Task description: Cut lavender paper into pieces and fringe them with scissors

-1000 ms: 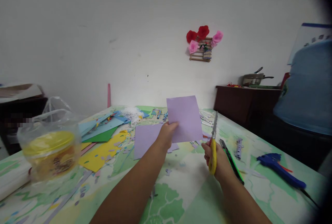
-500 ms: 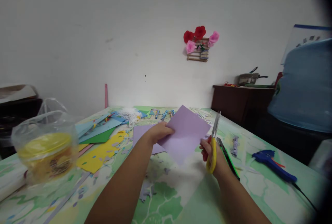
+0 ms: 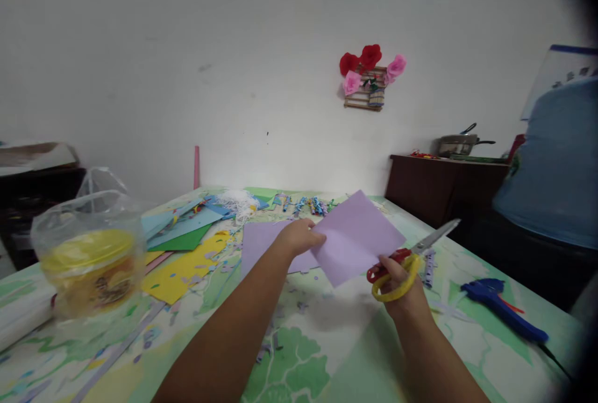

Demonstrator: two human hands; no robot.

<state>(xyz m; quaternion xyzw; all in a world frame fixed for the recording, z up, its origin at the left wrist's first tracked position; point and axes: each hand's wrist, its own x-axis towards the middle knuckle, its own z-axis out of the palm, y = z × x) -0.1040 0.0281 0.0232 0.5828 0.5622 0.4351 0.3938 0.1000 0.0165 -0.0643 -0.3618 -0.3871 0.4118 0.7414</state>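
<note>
**Lavender sheet (image 3: 357,235) held above the table (image 3: 346,359), scissors (image 3: 413,255) in the right hand (image 3: 404,284)**

Head view, as relayed to me at a distance. My left hand (image 3: 303,238) closes on the left corner of the lavender sheet, thumb on the near face; the sheet is raised and tilted, one corner pointing up, between my two hands. My right hand is closed around the scissors, whose red and yellow handles lie at the fingers and whose blades point away to the right, together or nearly so. The right fingertips overlap the sheet's lower right edge; whether they pinch it, I cannot tell.

Beneath and behind my left hand, a second lavender sheet (image 3: 261,242) lies flat. To its left I note a yellow sheet (image 3: 175,278) strewn with paper bits, then a green sheet (image 3: 187,241) partly under light blue sheets (image 3: 194,225). White shredded strands (image 3: 237,203) lie farther back. At far left stands a yellow-lidded tub (image 3: 91,272) in a clear plastic bag (image 3: 109,203). Right of my right hand: a curled purple piece (image 3: 430,269), near the scissors in the view, and a blue glue gun (image 3: 504,312).
</note>
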